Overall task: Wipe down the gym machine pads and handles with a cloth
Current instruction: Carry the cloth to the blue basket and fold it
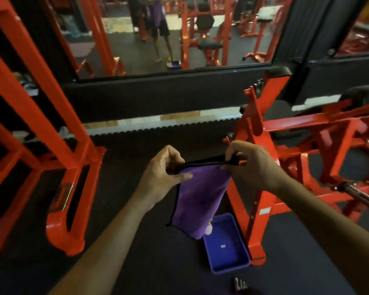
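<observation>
A purple cloth (198,199) with a black edge hangs in front of me, stretched between both hands. My left hand (164,173) pinches its top left corner. My right hand (249,162) pinches the top right corner, fingers curled round the black hem. A red gym machine (307,133) with a black pad (279,71) at its top stands to the right, its frame just behind my right hand. Its metal bar handle (358,194) sticks out at the far right.
A blue plastic tray (228,252) lies on the dark rubber floor below the cloth, beside the machine's foot. Another red frame (73,167) stands at left. A wall mirror (179,33) ahead reflects a person and more machines.
</observation>
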Demonstrator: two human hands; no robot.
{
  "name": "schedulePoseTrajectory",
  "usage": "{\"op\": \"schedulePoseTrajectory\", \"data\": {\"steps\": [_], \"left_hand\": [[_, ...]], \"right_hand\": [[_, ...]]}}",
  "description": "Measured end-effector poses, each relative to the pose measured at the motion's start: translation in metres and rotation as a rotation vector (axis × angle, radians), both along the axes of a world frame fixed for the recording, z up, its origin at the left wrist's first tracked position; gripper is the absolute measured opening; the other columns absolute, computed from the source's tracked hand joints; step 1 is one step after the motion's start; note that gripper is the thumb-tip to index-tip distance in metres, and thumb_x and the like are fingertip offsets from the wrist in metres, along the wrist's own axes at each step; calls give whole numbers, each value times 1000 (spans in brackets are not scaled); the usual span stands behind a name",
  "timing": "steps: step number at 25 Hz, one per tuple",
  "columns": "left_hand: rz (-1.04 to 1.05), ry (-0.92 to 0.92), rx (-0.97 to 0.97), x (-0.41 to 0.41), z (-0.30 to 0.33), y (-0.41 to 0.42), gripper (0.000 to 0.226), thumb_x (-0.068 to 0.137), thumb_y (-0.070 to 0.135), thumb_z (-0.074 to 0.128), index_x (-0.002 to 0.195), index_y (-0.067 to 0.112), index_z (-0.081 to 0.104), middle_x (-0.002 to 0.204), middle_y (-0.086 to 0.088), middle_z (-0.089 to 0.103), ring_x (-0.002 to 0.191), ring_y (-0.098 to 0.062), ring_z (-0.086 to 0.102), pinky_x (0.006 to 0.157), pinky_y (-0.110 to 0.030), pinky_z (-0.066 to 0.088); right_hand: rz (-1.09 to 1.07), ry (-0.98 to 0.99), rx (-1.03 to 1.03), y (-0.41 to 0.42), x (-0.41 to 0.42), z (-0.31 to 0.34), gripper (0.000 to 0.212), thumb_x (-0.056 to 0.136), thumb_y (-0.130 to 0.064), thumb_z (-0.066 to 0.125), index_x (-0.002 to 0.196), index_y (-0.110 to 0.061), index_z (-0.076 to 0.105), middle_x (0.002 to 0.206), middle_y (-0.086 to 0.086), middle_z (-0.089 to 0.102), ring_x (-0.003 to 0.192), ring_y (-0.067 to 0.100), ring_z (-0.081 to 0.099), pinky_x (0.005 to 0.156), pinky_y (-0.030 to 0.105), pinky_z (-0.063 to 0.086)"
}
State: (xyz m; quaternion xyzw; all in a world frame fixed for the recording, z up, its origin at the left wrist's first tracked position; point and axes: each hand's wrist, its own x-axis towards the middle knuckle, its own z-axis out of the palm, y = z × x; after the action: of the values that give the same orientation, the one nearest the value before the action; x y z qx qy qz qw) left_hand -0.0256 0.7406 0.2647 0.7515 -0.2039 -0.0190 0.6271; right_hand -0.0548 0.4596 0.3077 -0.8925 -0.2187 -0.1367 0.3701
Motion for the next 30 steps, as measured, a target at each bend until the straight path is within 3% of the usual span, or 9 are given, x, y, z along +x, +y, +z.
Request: {"op": "schedulePoseTrajectory", "data": {"steps": [3, 7, 10, 12, 16, 19, 23, 26, 30], "left_hand": [[-298, 350, -186, 3, -17, -14, 58, 76, 2, 82, 128, 20, 63, 125, 0, 69, 112, -14, 66, 93, -28, 55], [-334, 510, -196, -1, -42, -52, 25, 91, 19, 70, 115, 12, 70, 111, 2, 77, 102, -8, 70, 89, -27, 56], [-305, 563, -192, -12, -42, -69, 28, 99, 31, 57, 116, 13, 70, 114, -2, 77, 108, -14, 71, 91, -24, 55], [-297, 527, -22, -19, -53, -69, 40, 100, 46, 54, 108, 12, 72, 107, 2, 78, 102, -10, 70, 84, -17, 52], [-282, 672, 238, -34, -94, -59, 44, 103, 51, 54, 115, 13, 73, 109, 3, 78, 105, -15, 72, 89, -19, 54], [-418, 806, 198, -42, -117, -49, 35, 99, 33, 67, 128, 13, 68, 121, -2, 76, 116, -18, 69, 103, -33, 51], [-565, 865, 237, -57, -134, -48, 71, 83, -5, 78, 143, 21, 51, 140, -6, 64, 123, -18, 64, 97, -29, 56], [-303, 772, 354, -73, -152, -54, 71, 83, -9, 77, 133, 30, 44, 127, -6, 64, 108, -10, 63, 75, -15, 55], [-472, 595, 617, -93, -191, -62, 82, 71, 0, 85, 132, 41, 48, 132, -4, 56, 112, -16, 64, 92, -22, 52]], "right_hand": [[-82, -14, 161, 13, -12, 24, 28, 82, -8, 82, 83, -24, 59, 83, -12, 63, 76, 6, 62, 71, 20, 50], [-248, 48, 472, 7, -9, 34, 11, 93, -13, 71, 95, -15, 61, 86, -8, 64, 76, 3, 60, 69, 21, 49], [-249, 643, 1090, -3, -48, -44, 36, 101, -46, 54, 123, -20, 66, 110, -1, 73, 99, 13, 70, 81, 33, 55], [-273, 941, 1156, 7, -87, -99, 58, 87, -55, 68, 131, -18, 66, 126, 9, 70, 116, 25, 66, 98, 41, 53], [-528, 865, 1110, 26, -118, -143, 21, 91, -19, 72, 106, -5, 74, 96, 14, 76, 83, 23, 71, 68, 30, 58], [-758, 806, 907, 26, -127, -163, 12, 92, -21, 73, 87, -10, 74, 70, -1, 72, 67, 15, 63, 55, 24, 50], [-990, 805, 701, 16, -136, -183, 37, 79, -36, 85, 104, -18, 65, 92, 0, 69, 85, 18, 65, 71, 34, 54], [-782, 957, 705, 6, -152, -201, 68, 71, -17, 92, 123, -23, 48, 104, 4, 65, 92, 20, 64, 76, 35, 56], [-560, 1008, 154, -6, -178, -232, 62, 68, -9, 87, 125, -17, 63, 117, 1, 63, 107, 15, 59, 91, 15, 45]]}}
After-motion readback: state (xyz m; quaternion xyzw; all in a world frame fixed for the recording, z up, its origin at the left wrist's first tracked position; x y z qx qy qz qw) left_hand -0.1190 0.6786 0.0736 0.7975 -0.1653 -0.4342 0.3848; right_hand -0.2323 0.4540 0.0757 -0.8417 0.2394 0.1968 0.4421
